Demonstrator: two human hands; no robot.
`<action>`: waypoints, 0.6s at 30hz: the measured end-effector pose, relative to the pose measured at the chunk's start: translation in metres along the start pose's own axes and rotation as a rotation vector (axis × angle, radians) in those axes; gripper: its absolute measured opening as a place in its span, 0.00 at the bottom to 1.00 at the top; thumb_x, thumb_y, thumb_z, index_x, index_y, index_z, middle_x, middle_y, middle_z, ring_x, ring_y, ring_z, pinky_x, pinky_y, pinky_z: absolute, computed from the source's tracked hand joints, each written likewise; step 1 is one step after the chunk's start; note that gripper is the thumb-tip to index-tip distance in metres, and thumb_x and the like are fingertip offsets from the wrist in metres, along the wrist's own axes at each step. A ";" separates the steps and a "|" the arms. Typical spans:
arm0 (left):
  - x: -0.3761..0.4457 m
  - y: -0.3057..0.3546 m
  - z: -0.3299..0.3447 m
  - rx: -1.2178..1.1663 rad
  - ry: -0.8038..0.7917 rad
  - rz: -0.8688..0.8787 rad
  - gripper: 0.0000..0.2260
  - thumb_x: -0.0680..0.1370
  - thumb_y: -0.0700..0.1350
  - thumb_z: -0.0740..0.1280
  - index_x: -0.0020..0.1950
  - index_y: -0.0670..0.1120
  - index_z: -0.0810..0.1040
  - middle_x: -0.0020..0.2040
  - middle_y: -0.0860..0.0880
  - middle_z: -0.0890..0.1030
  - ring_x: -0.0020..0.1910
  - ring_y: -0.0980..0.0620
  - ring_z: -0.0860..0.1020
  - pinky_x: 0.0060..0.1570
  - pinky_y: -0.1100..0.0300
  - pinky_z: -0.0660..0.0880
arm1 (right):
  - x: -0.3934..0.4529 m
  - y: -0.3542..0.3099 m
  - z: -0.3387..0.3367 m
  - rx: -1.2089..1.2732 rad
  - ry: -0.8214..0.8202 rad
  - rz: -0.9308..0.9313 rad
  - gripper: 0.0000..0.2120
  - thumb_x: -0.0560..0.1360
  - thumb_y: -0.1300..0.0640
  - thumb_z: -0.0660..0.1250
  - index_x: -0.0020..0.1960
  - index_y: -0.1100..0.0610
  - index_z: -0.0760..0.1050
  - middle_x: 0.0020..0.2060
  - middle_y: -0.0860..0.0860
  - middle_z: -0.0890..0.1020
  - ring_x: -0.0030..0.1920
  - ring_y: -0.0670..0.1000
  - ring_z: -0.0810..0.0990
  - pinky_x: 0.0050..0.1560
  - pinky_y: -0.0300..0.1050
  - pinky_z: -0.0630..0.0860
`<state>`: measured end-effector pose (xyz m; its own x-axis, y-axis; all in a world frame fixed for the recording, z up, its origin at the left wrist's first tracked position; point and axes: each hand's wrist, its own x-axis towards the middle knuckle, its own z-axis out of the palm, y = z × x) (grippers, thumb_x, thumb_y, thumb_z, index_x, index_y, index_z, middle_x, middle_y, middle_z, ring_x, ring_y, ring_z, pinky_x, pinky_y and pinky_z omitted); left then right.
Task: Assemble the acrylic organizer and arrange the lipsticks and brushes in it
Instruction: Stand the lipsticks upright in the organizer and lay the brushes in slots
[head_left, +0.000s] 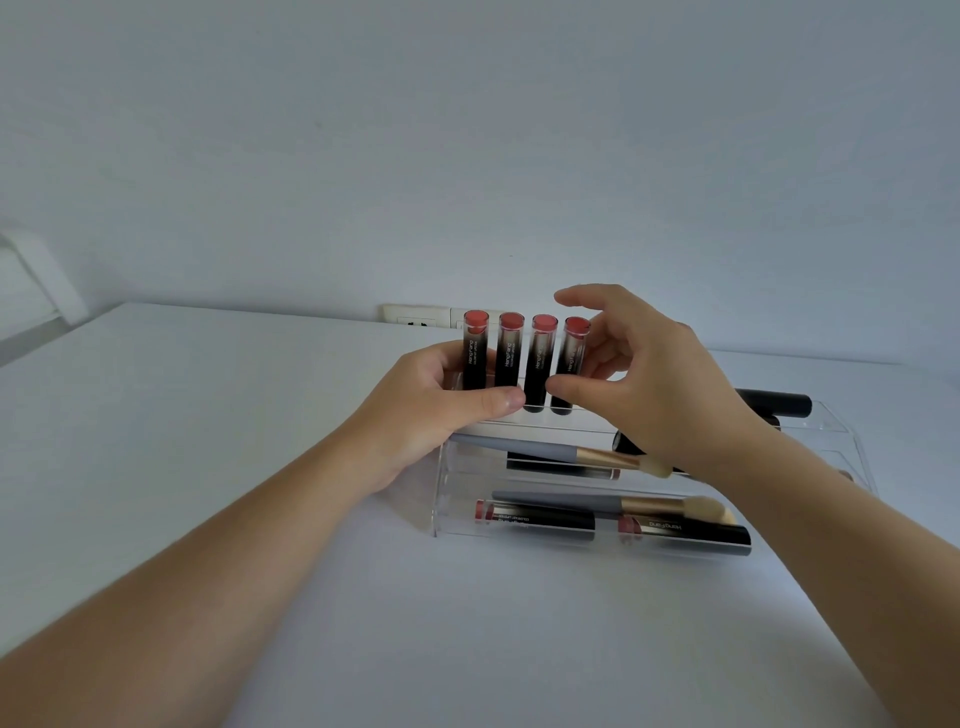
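Observation:
A clear acrylic organizer (440, 512) stands on the white table (208, 426). Several black lipsticks with red tops stand upright in its back row. My left hand (431, 415) grips the two left lipsticks (475, 364), its thumb across their bases. My right hand (660, 384) holds the rightmost upright lipstick (571, 353), thumb low on its front and fingers behind it. One grey-handled brush (535, 451) lies in the middle tier. Another brush (571, 501) lies in the front tier with two lipsticks (540, 522) lying flat.
A black tube (779, 402) lies at the organizer's back right, partly behind my right wrist. A wall socket (418, 317) sits just behind the upright lipsticks, where the table meets the wall. A white object (31, 275) is at the far left.

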<state>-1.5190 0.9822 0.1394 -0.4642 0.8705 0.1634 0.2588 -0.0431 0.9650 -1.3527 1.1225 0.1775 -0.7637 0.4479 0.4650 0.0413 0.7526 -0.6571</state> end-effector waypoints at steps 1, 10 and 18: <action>0.000 0.000 0.000 0.003 0.001 -0.001 0.17 0.64 0.57 0.78 0.53 0.61 0.85 0.50 0.55 0.87 0.52 0.57 0.85 0.55 0.59 0.76 | 0.000 0.000 0.000 -0.001 -0.001 0.000 0.28 0.70 0.59 0.78 0.66 0.43 0.73 0.40 0.44 0.81 0.41 0.42 0.82 0.45 0.29 0.75; 0.000 0.000 0.000 -0.010 -0.004 -0.003 0.17 0.64 0.56 0.78 0.53 0.61 0.85 0.50 0.53 0.87 0.52 0.54 0.85 0.59 0.55 0.77 | -0.001 0.002 0.000 -0.004 0.011 -0.014 0.29 0.70 0.59 0.78 0.66 0.43 0.73 0.40 0.44 0.81 0.41 0.41 0.82 0.45 0.30 0.76; 0.001 0.000 0.000 0.013 -0.003 -0.003 0.18 0.66 0.56 0.78 0.54 0.60 0.85 0.51 0.53 0.87 0.54 0.54 0.85 0.62 0.52 0.77 | -0.001 0.004 0.001 -0.002 0.006 -0.016 0.28 0.70 0.59 0.78 0.65 0.43 0.73 0.40 0.43 0.81 0.41 0.40 0.82 0.44 0.28 0.75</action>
<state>-1.5195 0.9829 0.1396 -0.4621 0.8723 0.1595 0.2683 -0.0340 0.9627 -1.3528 1.1243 0.1739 -0.7605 0.4385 0.4789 0.0304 0.7608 -0.6483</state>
